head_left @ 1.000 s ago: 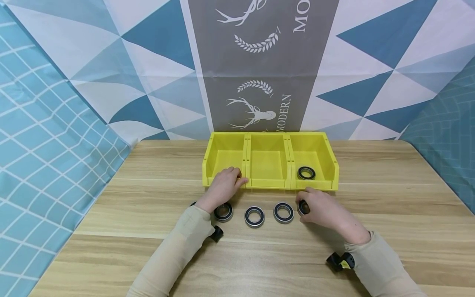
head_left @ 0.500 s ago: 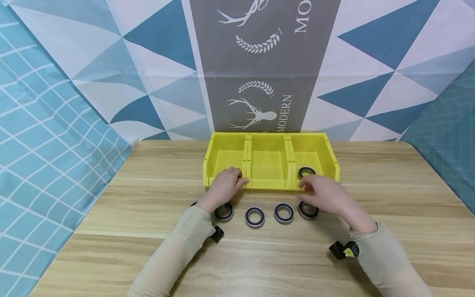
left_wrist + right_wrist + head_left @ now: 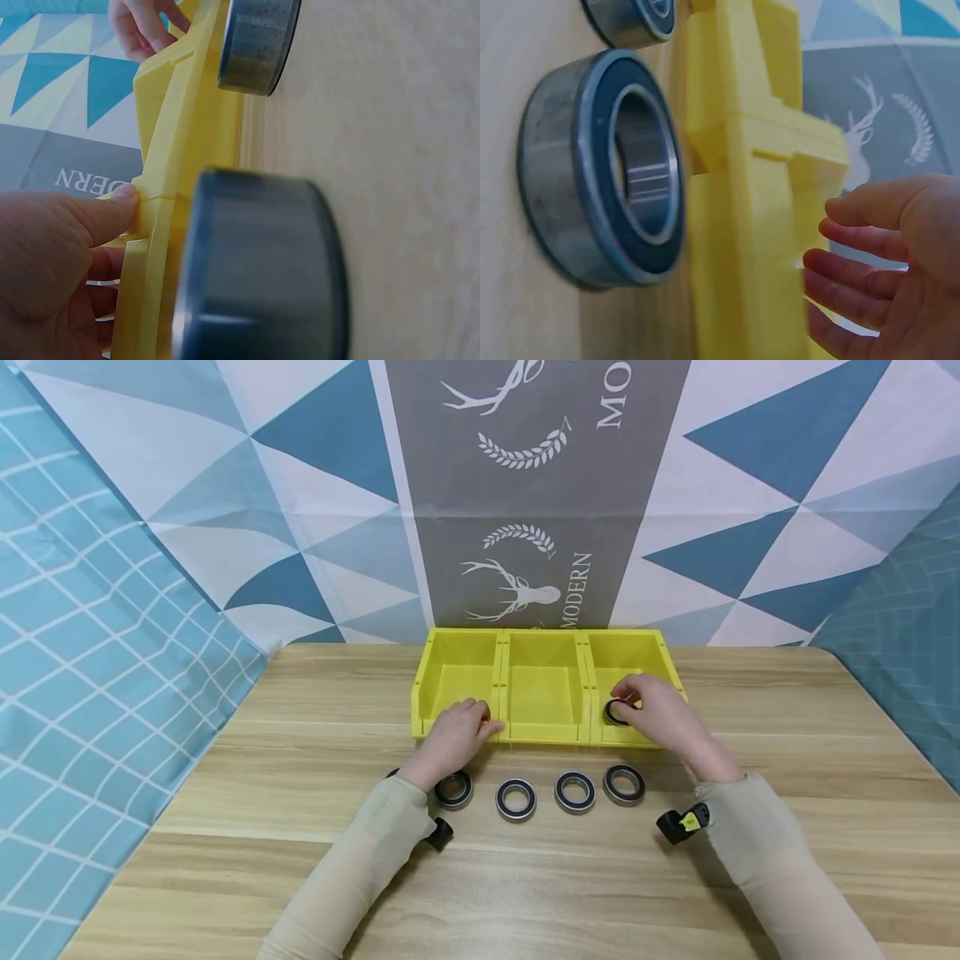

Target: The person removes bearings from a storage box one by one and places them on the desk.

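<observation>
Three joined yellow storage bins stand at the back of the table. My left hand grips the front edge where the left and middle bins meet; in the left wrist view its thumb lies on top, fingers behind. My right hand reaches over the right bin, its fingertips at a black-and-silver ball bearing that they partly cover. The right wrist view shows that hand's fingers loosely bent, apart from the thumb, with nothing visible between them; the bin wall hides the bearing there.
Several more bearings lie in a row on the wooden table before the bins, including a rightmost bearing and a middle bearing. My left forearm partly covers the leftmost one. Patterned cloth hangs behind the bins.
My right hand has left the rightmost bearing on the table and moved forward over the right bin, to the bearing inside. The left hand keeps its place on the bins.
</observation>
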Demonstrator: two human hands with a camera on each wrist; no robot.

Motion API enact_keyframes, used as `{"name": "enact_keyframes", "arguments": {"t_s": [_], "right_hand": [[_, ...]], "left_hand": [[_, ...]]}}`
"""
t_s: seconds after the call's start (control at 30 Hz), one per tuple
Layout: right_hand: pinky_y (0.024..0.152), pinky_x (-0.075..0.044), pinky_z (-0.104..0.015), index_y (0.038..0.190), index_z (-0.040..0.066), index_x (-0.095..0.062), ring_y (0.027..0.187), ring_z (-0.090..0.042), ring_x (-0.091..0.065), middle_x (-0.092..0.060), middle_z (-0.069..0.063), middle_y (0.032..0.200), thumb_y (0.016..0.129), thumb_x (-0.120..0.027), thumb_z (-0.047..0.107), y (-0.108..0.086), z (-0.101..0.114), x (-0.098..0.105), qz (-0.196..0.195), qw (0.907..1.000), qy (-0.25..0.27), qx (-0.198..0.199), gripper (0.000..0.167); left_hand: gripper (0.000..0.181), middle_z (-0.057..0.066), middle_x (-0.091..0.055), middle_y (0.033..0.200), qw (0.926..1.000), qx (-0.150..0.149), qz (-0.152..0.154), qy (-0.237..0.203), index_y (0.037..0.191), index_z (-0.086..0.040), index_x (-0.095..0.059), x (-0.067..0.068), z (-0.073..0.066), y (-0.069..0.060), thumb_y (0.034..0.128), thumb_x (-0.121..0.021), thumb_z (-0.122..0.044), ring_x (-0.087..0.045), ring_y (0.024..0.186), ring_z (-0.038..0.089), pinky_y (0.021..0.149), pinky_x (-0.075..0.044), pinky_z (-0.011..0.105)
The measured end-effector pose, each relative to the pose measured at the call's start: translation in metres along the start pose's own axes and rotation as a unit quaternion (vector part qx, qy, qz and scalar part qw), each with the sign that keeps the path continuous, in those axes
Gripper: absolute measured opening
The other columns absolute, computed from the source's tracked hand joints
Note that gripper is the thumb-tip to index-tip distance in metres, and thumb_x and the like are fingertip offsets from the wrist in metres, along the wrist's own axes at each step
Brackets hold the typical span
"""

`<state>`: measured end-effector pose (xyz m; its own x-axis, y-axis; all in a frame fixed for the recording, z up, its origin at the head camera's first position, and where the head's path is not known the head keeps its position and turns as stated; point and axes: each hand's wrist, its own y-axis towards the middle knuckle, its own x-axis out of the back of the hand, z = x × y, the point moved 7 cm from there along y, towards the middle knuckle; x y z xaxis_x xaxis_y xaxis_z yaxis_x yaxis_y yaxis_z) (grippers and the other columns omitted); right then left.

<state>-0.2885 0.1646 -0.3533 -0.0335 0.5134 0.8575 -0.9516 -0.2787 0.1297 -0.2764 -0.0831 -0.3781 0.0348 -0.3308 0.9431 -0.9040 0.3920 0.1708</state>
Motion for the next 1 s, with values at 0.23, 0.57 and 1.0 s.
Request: {"name": "enact_keyframes", "arguments": {"t_s": [0.23,0.57,1.0], "right_hand": [[0.089,-0.039,-0.051,0.116,-0.006,-0.054,0.108,-0.04,-0.048,-0.054,-0.025,0.115,0.087,-0.058,0.015,0.009,-0.01,-0.014,0.032,0.9991,-0.026,0.008,0.036],[0.091,-0.038,-0.052,0.123,-0.008,-0.048,0.11,-0.044,-0.048,-0.051,-0.029,0.12,0.084,-0.062,0.024,0.018,-0.014,-0.022,0.095,0.9925,-0.073,-0.025,0.052],[0.092,-0.039,-0.051,0.125,-0.008,-0.046,0.109,-0.045,-0.049,-0.053,-0.026,0.121,0.078,-0.07,0.025,0.025,-0.011,-0.025,0.106,0.9868,-0.116,-0.039,0.062]], "left_hand": [[0.031,0.001,-0.048,0.072,1.0,-0.001,-0.003,0.005,0.085,-0.008,-0.054,-0.001,0.0,0.001,0.092,-0.05,-0.038,-0.044,0.065,0.016,0.061,-0.037,0.029],[0.031,0.001,-0.048,0.072,1.0,-0.004,-0.003,0.005,0.085,-0.008,-0.054,0.0,-0.001,0.0,0.0921,-0.049,-0.038,-0.044,0.064,0.016,0.06,-0.037,0.029],[0.031,0.001,-0.049,0.073,1.0,0.0,0.001,0.0,0.086,-0.008,-0.055,0.001,-0.001,-0.001,0.0922,-0.049,-0.038,-0.045,0.065,0.016,0.061,-0.038,0.03]]}}
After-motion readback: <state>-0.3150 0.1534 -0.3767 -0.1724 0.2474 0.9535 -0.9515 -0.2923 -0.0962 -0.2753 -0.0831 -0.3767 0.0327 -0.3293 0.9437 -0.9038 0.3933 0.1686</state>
